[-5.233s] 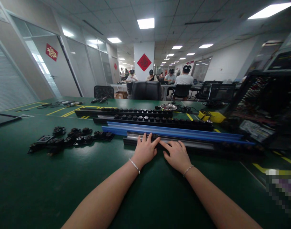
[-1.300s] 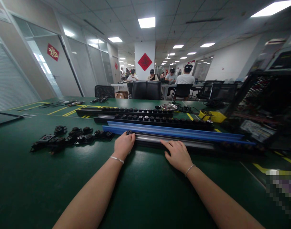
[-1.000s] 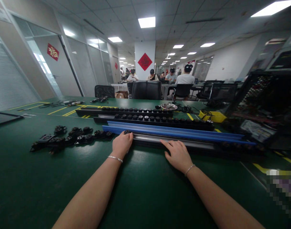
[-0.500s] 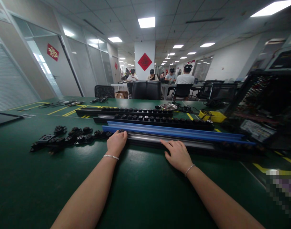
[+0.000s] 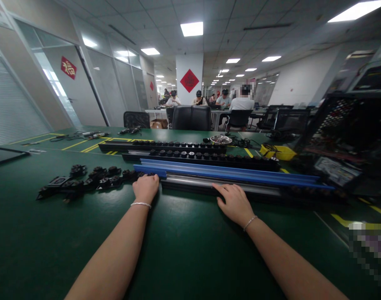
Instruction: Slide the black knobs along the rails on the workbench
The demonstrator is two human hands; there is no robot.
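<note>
A long black rail (image 5: 190, 188) with a shiny metal strip on top lies across the table in front of me. Just off its left end, my left hand (image 5: 145, 186) is closed, fingers curled round a small black part (image 5: 151, 174) that is mostly hidden. My right hand (image 5: 235, 204) rests against the rail's front side, index finger stretched onto the metal strip and nothing held. Directly behind the rail runs a blue rail (image 5: 227, 170). Several black track-light-like parts (image 5: 98, 177) lie in a cluster to the left of my left hand.
Two more black rails, a nearer one (image 5: 240, 161) and a farther one (image 5: 121, 147), carry rows of small black parts. Behind them stand a metal bowl (image 5: 220, 140) and a yellow tray (image 5: 279, 153). A dark rack (image 5: 349, 137) is at right. People sit at farther tables.
My left hand has moved left and slightly down, away from the rail's left end, with the small black part. My right hand has shifted barely to the right along the rail.
</note>
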